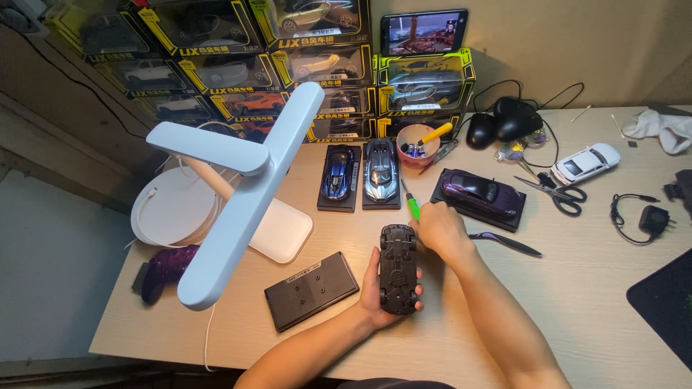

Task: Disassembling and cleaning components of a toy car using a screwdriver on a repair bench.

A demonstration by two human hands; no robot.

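A pale wooden desk (591, 302) fills most of the view, and over its left part leans a big white desk lamp (238, 180) on its flat base. Behind, against the wall, yellow-and-black boxed model cars (317, 65) are stacked, with a small tablet (424, 32) propped on top.

Both forearms come in from the bottom edge and meet near the desk's middle. The left hand (375, 292) lies palm up, fingers curled and clamped around a black model car (398, 268) turned belly up, its underside facing the ceiling. The car's long axis runs away from the person toward the wall, tilted only slightly; which end is the nose I cannot tell. It sits just above the desk, in front of the row of display cars.

The right hand (441, 229) is closed in a fist around a green-handled screwdriver (411, 204), wrist bent inward, its knuckles touching the far end of the upturned car. The tool's green handle and dark shaft stick out above the fist, pointing toward the wall.

A black rectangular base plate (311, 289) lies just left of the left hand. Beyond are a blue car (339, 174), a silver car (380, 171) and a purple car (481, 193) on stands, scissors (556, 193), and a pink cup (418, 144) of tools.
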